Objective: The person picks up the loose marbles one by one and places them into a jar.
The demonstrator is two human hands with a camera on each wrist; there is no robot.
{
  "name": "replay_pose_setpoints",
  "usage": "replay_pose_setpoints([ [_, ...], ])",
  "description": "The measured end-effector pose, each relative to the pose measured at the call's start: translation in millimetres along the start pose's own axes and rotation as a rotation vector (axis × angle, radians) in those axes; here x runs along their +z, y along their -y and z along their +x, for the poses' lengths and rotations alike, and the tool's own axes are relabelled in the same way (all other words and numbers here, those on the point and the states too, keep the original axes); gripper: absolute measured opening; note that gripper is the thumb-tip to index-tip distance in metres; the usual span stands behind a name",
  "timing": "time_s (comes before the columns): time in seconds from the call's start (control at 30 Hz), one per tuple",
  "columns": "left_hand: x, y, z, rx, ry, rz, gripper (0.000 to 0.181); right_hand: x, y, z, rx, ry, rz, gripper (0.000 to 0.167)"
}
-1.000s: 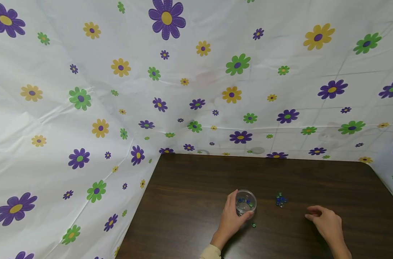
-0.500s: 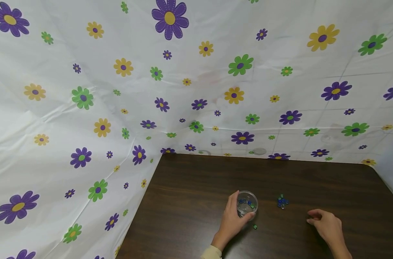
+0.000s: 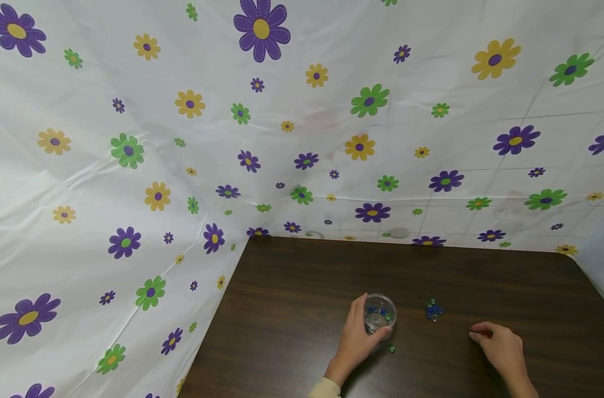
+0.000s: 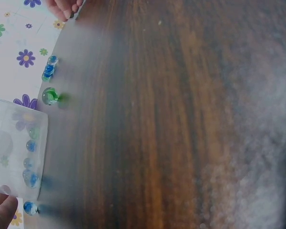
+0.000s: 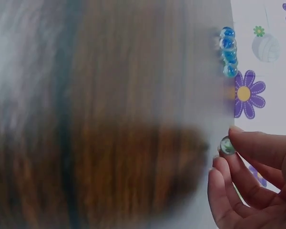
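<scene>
Here, a person's left hand (image 3: 354,338) curls around a clear cup (image 3: 380,300) with small marbles (image 3: 383,312) inside, while across the dark table (image 3: 302,287) the right hand (image 3: 503,347) pinches a green-tinged marble (image 5: 227,145); a blue-and-green cluster (image 3: 433,311) lies between, one loose green marble (image 3: 392,349) near the cup.

We face a creased white sheet (image 3: 277,102), printed with purple, yellow and green flowers (image 3: 261,29), hanging behind a dark brown table (image 3: 292,301) and along its left side. We see streaked grain (image 4: 148,124) and rounded far corners (image 3: 563,261) on the table.
</scene>
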State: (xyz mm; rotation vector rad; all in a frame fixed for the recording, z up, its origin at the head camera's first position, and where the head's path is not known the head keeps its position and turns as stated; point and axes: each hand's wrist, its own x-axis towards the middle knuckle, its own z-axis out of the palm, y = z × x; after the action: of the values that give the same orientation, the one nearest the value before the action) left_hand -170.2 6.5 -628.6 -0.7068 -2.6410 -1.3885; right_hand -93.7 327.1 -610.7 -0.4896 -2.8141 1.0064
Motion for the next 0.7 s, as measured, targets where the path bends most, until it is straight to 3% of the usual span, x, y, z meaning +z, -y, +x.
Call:
replay_pose_setpoints([
  [0.37, 0.9, -0.6, 0.1, -0.004, 0.006, 0.006, 0.087, 3.8, 29.8, 3.5, -0.076, -0.133, 0.037, 0.013],
  [0.53, 0.7, -0.2, 0.1, 0.012, -0.003, 0.016, 0.085, 11.3, 55.3, 2.2, -0.171, -0.223, 0.054, 0.009],
  [0.7, 0.5, -0.1, 0.1, 0.020, -0.011, 0.020, 0.085, 19.2, 86.5, 0.1, -0.248, -0.241, 0.126, 0.012],
])
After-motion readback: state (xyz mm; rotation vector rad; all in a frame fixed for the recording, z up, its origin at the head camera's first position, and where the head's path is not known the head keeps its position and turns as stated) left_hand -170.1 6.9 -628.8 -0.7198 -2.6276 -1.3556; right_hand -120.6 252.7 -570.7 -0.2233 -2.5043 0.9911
